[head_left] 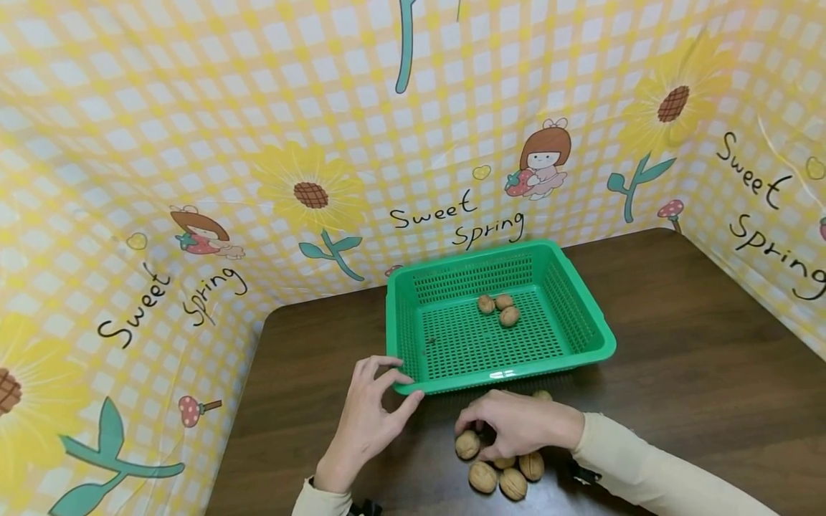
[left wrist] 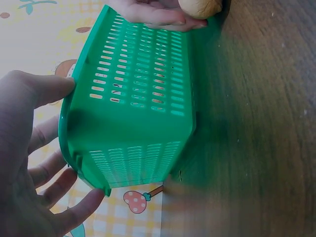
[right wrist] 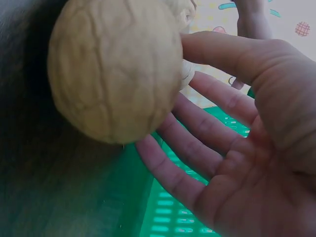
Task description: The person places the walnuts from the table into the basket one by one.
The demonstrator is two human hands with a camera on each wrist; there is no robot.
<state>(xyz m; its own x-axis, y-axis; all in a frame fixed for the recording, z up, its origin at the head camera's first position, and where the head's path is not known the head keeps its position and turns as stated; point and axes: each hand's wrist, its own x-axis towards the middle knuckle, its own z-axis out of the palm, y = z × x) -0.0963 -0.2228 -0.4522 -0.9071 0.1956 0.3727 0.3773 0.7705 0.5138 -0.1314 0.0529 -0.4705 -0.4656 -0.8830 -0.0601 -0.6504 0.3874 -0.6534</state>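
A green plastic basket [head_left: 500,378] with slotted sides has three walnuts [head_left: 509,316] lying on its floor. My left hand [head_left: 369,419] holds the basket's near left corner, thumb on the front rim and fingers round the side. In the left wrist view the thumb [left wrist: 52,89] presses against the rim. Just in front of the basket, my right hand [head_left: 516,423] reaches down with thumb and forefinger about a walnut [head_left: 467,445]. Several more walnuts [head_left: 513,484] lie under and beside that hand. A large walnut [right wrist: 116,69] fills much of the right wrist view, partly covering the fingertips.
The dark wooden table [head_left: 677,344] extends on both sides of the basket. Behind and beside it hangs a yellow checked cloth [head_left: 361,129] with printed flowers. One walnut [head_left: 542,395] shows between the right hand and the basket's front.
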